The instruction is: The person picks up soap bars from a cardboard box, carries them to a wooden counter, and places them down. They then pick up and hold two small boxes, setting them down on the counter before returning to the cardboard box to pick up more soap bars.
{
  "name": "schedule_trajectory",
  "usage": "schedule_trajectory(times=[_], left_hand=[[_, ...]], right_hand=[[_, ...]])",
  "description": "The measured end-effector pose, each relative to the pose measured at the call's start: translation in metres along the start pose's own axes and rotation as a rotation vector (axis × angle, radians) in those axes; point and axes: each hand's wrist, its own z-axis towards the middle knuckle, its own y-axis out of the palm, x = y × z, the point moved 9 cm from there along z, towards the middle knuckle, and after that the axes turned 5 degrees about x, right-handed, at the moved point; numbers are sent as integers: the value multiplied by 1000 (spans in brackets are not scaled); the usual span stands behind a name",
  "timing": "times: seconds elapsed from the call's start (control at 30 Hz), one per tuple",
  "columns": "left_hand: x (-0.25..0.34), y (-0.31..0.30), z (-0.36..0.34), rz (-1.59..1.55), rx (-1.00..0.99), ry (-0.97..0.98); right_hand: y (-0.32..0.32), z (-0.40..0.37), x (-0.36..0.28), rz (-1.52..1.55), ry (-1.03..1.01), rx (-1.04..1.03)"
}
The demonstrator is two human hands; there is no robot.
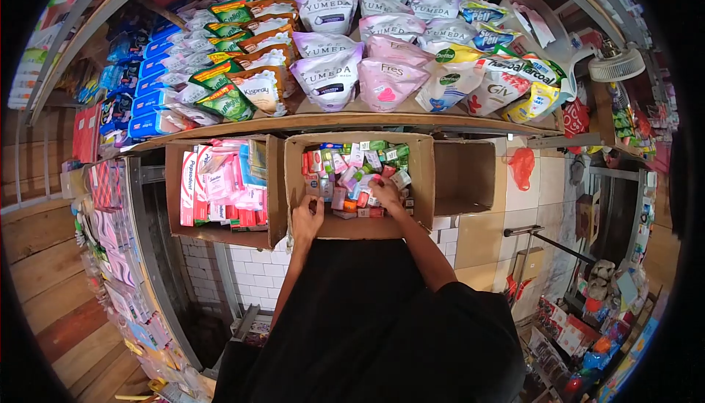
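Observation:
A cardboard box point(424, 155) full of small packets in red, pink, green, purple and orange stands in front of me. My right hand point(387, 194) reaches in over its right half, fingers curled down among the small packets point(358, 157). What it grips there is too small to make out. At the box's front left corner is my left hand point(307, 216), its fingers bent inward near the packets. Whether anything sits in those fingers is hidden.
On the left stands another box point(275, 219) with Pepsodent cartons point(188, 186) and pink packs. An open cardboard box point(464, 175) is on the right. Above runs a wooden shelf point(330, 122) lined with refill pouches point(327, 76). A red plastic bag point(522, 168) hangs at right.

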Motion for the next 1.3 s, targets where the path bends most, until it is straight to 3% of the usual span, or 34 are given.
schedule_trajectory(times=[0.07, 0.13, 0.2, 0.23, 0.33, 0.53, 0.73, 0.93, 1.07, 1.1, 1.2, 1.23, 1.3], left_hand=[[-2, 2, 1, -6, -13, -3], [-1, 2, 1, -31, -19, 7], [-7, 5, 2, -40, -12, 15], [-10, 6, 2, -45, -8, 17], [-9, 5, 1, -85, 7, 47], [-19, 9, 2, 5, -21, -5], [-10, 3, 1, -116, 15, 28], [1, -3, -1, -41, -14, -1], [-4, -1, -1, -44, -3, -6], [-3, -1, -1, -61, -2, -4], [-3, -1, 0, -60, -8, -19], [-3, -2, 0, -51, -12, -25], [-1, -2, 0, -68, -14, -13]], right_hand=[[5, -14, -29, 45, -194, -57], [31, -3, -8, 38, -205, -161], [33, -24, -34, 23, -188, -269], [42, -22, -37, -28, -357, -254], [74, -5, 10, -106, -216, -348], [70, 3, 26, -203, -196, -351], [48, 7, 21, -326, -185, -212], [24, 22, 37, -286, -106, 71], [-11, 22, 25, -367, -115, 306], [-23, 19, 22, -441, -34, 339], [-52, 7, -8, -576, -182, 423], [-52, 13, 2, -593, -68, 281], [-47, 27, 28, -634, -169, 255]])
